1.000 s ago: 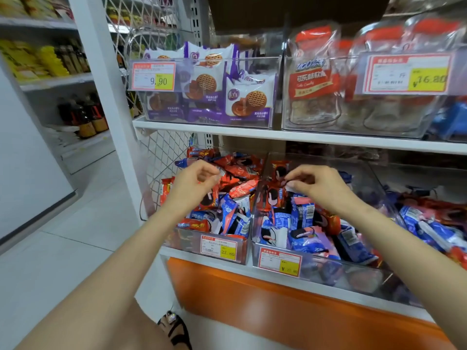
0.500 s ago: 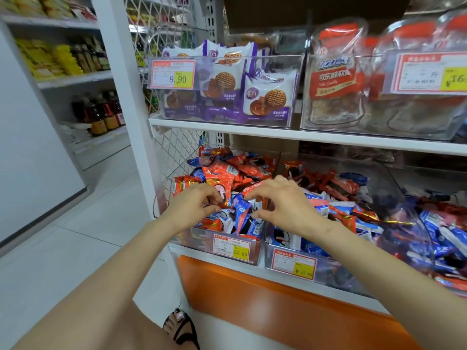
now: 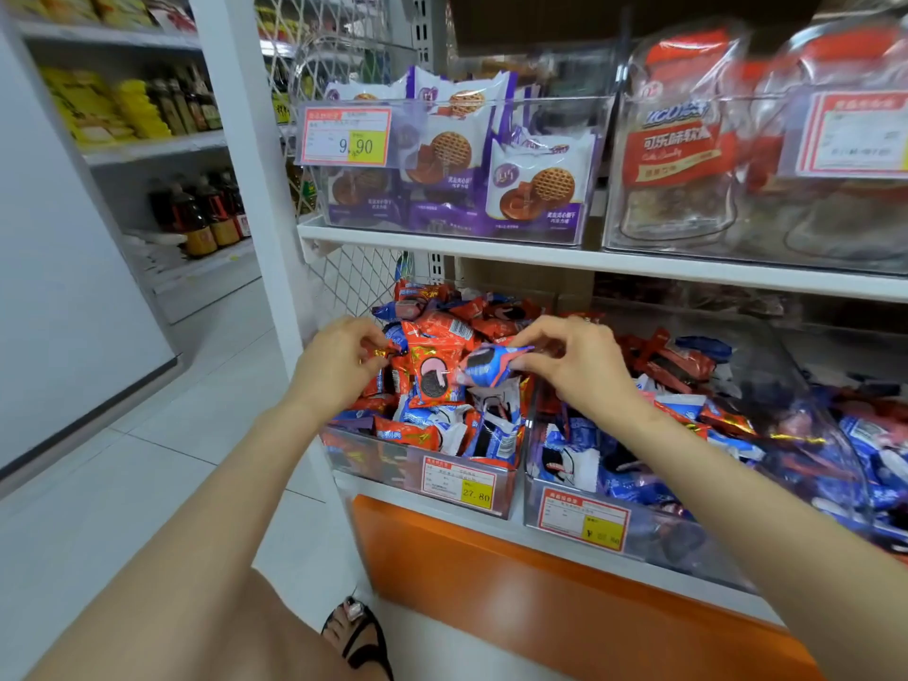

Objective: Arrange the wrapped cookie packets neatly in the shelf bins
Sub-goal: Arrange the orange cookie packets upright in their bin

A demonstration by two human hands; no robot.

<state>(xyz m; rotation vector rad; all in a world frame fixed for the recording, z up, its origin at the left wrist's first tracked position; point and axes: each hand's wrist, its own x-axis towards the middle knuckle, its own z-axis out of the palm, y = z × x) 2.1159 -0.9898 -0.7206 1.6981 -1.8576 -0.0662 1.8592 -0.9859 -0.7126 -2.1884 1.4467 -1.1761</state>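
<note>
Sorting of wrapped cookie packets is shown at a clear left bin (image 3: 373,457) on the lower shelf (image 3: 491,530). A blue packet (image 3: 489,367) is pinched by one end between the thumb and fingertips of the right hand (image 3: 584,373) and held just above the heap, near the wall shared with the right bin (image 3: 688,543). The gold-crimped end of an orange packet (image 3: 388,349) is pinched by the curled fingers of the left hand (image 3: 339,368) at the bin's left side. Orange and blue packets lie mixed and tilted in both bins. The blue packet is probably best laid flat, face up, among its own colour, and handled by the crimped edges rather than squeezed.
</note>
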